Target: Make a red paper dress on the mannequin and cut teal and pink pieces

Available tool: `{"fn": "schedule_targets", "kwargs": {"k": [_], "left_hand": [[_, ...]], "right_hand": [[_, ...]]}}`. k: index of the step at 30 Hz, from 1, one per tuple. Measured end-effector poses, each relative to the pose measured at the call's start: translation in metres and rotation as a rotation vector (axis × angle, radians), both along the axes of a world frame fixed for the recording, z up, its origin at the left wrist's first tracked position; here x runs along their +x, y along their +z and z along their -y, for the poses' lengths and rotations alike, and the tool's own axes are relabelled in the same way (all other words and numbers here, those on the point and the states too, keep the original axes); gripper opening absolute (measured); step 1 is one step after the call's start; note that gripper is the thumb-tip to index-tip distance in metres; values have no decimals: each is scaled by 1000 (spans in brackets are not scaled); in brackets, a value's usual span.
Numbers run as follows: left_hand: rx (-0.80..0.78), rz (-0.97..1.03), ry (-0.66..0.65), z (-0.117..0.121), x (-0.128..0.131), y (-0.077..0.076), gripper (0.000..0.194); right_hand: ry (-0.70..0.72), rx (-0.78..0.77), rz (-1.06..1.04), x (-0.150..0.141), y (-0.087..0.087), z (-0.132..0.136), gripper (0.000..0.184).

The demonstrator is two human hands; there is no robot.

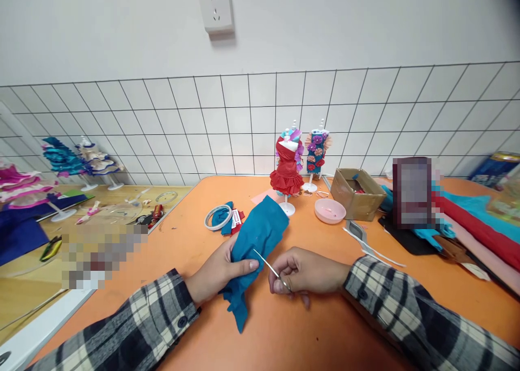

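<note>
Gripping a crinkled length of teal crepe paper [262, 227] in the left hand [219, 268], with the thumb pressing on top, above the near middle of an orange desk [292, 330]. Pinching slim metal scissors [270, 267] by the handle end in the right hand [300, 271], and pointing the tip far and left, over the crepe paper, near the left thumb. Showing too little at this angle to tell parted blades from closed, or a touching tip from a hovering one.

Risking a nick to the left thumb, in case of a slip at the handle or a sideways slide of the tip. Risking also a puncture or a crooked tear, from bringing a sharp point against probably thin, stretchy material. Leaving a ragged lower end drooping unsupported on the near side, perhaps inviting a snag or an uneven pull.

Standing well apart on the far side, a less likely target for a knock: a red ruffled doll dress [286, 168] on a white stand. Lying right of it, near a cardboard box [353, 200]: a pink bowl [330, 212].
</note>
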State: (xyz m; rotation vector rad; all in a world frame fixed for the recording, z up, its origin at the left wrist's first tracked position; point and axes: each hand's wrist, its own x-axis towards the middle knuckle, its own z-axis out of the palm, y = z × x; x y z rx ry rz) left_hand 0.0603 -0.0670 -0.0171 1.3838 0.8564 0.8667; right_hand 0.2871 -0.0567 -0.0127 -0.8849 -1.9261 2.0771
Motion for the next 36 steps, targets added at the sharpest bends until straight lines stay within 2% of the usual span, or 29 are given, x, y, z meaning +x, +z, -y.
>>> {"fn": "schedule_targets", "kwargs": {"k": [6,13,21,23,28,36], "left_hand": [[33,25,28,-1,-1,2,64],[28,0,-7,2,2,2,66],[8,75,38,-1,0,0,43],[20,65,54,0,1,1,46],[33,61,-26,2,3,3,60],[72,48,-44,-1,1,0,63]], "right_hand": [[25,-18,-34,1,0,-1,48],[44,-40,-62,0,-2,0,48],[0,4,-4,1,-2,-1,50],[19,-19,-14,1,-2,-1,50],[49,-49,-72,1,-2,-1,45],[18,-4,-33,1,-1,0,54]]}}
